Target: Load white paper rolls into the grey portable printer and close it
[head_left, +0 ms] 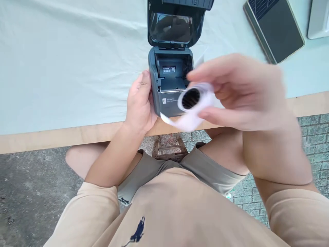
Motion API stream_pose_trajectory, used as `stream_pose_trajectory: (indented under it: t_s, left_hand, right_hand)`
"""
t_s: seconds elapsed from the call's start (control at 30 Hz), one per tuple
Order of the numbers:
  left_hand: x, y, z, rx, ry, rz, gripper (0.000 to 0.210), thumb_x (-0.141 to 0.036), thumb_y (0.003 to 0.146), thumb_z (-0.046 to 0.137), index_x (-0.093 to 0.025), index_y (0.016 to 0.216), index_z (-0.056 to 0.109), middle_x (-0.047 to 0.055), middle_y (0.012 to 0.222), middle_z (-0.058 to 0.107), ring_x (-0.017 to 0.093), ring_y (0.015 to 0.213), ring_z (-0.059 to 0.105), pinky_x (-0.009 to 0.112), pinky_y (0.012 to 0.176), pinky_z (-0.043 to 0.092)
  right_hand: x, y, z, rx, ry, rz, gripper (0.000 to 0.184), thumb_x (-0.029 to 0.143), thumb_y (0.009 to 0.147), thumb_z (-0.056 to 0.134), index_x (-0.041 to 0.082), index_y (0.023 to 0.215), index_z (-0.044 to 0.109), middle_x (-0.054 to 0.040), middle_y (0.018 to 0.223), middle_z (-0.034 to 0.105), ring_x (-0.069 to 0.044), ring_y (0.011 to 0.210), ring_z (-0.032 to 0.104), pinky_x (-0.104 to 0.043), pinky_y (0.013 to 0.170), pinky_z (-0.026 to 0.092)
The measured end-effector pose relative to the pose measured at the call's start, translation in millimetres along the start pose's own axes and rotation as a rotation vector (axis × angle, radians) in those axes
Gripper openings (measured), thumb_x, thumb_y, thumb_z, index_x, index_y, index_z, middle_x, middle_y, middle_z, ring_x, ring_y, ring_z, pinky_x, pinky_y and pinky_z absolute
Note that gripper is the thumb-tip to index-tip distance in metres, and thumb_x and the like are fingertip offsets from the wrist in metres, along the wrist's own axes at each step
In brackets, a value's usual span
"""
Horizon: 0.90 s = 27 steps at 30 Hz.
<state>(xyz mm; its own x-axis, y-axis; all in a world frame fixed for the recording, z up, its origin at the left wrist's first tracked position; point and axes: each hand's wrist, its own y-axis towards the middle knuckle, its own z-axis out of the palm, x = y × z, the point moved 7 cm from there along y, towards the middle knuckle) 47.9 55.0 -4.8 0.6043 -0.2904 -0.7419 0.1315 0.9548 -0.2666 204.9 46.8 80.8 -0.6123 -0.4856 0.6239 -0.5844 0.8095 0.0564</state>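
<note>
A dark label printer [169,104] lies near the table's front edge with its lid [177,29] swung up and back. Its roll compartment shows, with a small printed sticker inside. My left hand [142,99] is closed round the printer's left side, thumb along the edge. Above the printer's front right corner, my right hand [244,92] pinches a small white paper roll [203,99] between thumb and fingers, slightly blurred. The roll's dark hollow core faces me, and a loose paper end trails to the lower left. The roll and right hand hide part of the printer.
A pale cloth [72,68] covers the table, whose bare wooden edge [64,138] runs along the front. At the back right lie a dark rectangular device [279,31] and part of a whitish object [319,20]. Below the table is a wooden stool [169,151].
</note>
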Motion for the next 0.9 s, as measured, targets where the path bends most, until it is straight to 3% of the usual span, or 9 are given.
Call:
stream_pose_trajectory:
  t_s: [0.07,0.13,0.23,0.37,0.53,0.6,0.67,0.8,0.9]
  left_hand:
    - [-1,-1,1.8,-0.005,0.008,-0.006,0.029,-0.035,0.099,0.043,-0.02,0.091,0.067,0.004,0.095,0.072,0.026,0.126,0.056,0.037,0.104,0.048]
    - [-1,-2,4.4,0.015,0.0,-0.005,0.029,-0.034,0.099,0.042,-0.022,0.091,0.068,0.004,0.096,0.072,0.025,0.131,0.051,0.037,0.108,0.045]
    - [0,-3,4.8,0.035,-0.001,-0.003,0.028,-0.035,0.099,0.044,-0.022,0.093,0.068,0.004,0.098,0.072,0.026,0.132,0.05,0.038,0.108,0.045]
    - [0,-4,2.9,0.043,-0.007,0.019,0.028,-0.034,0.099,0.044,-0.02,0.097,0.068,0.004,0.096,0.071,0.024,0.114,0.061,0.038,0.103,0.05]
    - [1,-4,-1.4,-0.023,0.005,-0.008,0.03,-0.036,0.099,0.043,-0.019,0.096,0.067,0.003,0.094,0.068,0.023,0.115,0.064,0.037,0.099,0.053]
    - [1,-4,-2.6,-0.042,0.028,-0.014,0.029,-0.038,0.099,0.045,-0.02,0.094,0.067,0.003,0.094,0.069,0.023,0.117,0.063,0.035,0.098,0.054]
    - [-1,-3,-1.8,-0.026,0.049,-0.006,0.03,-0.04,0.098,0.045,-0.021,0.093,0.067,0.004,0.095,0.071,0.022,0.12,0.062,0.033,0.098,0.054]
    - [0,-3,-1.2,-0.01,0.039,-0.034,0.032,-0.038,0.1,0.043,-0.02,0.095,0.068,0.005,0.096,0.072,0.022,0.122,0.061,0.034,0.101,0.053]
    - [2,-3,-2.0,-0.03,0.005,-0.067,0.031,-0.036,0.099,0.043,-0.02,0.093,0.069,0.005,0.097,0.073,0.025,0.126,0.058,0.037,0.104,0.051]
  right_hand:
    - [17,13,3,-0.058,0.007,-0.026,0.034,0.032,0.086,0.058,0.028,0.118,0.051,-0.0002,0.113,0.062,-0.014,0.091,0.063,-0.028,0.079,0.054]
    - [23,26,1,-0.127,-0.085,-0.001,0.028,0.024,0.085,0.057,0.026,0.112,0.054,-0.0002,0.109,0.065,-0.014,0.089,0.063,-0.027,0.081,0.053]
    - [22,41,1,-0.11,-0.244,0.04,0.027,0.025,0.085,0.054,0.025,0.112,0.053,-0.0025,0.111,0.065,-0.017,0.091,0.062,-0.031,0.081,0.049]
    - [19,51,8,0.0,-0.357,0.065,0.03,0.024,0.082,0.052,0.025,0.112,0.051,-0.0018,0.106,0.066,-0.02,0.09,0.061,-0.032,0.074,0.043]
    - [22,49,16,0.034,-0.393,0.045,0.024,0.027,0.088,0.05,0.027,0.112,0.053,-0.0011,0.117,0.066,-0.022,0.102,0.063,-0.039,0.088,0.042]
    - [27,45,14,-0.042,-0.345,-0.032,0.022,0.032,0.092,0.047,0.026,0.111,0.055,-0.0022,0.123,0.064,-0.022,0.109,0.062,-0.04,0.09,0.044]
    - [32,38,7,-0.178,-0.279,-0.128,0.023,0.036,0.093,0.046,0.022,0.106,0.058,-0.005,0.116,0.067,-0.021,0.107,0.063,-0.038,0.088,0.047]
    - [30,23,-11,-0.477,-0.199,-0.261,0.021,0.029,0.09,0.049,0.017,0.101,0.061,-0.0101,0.102,0.069,-0.02,0.102,0.064,-0.035,0.087,0.05]
    - [30,18,-6,-0.476,-0.311,-0.316,0.037,0.043,0.083,0.059,0.018,0.11,0.062,-0.0097,0.11,0.068,-0.024,0.105,0.063,-0.04,0.091,0.047]
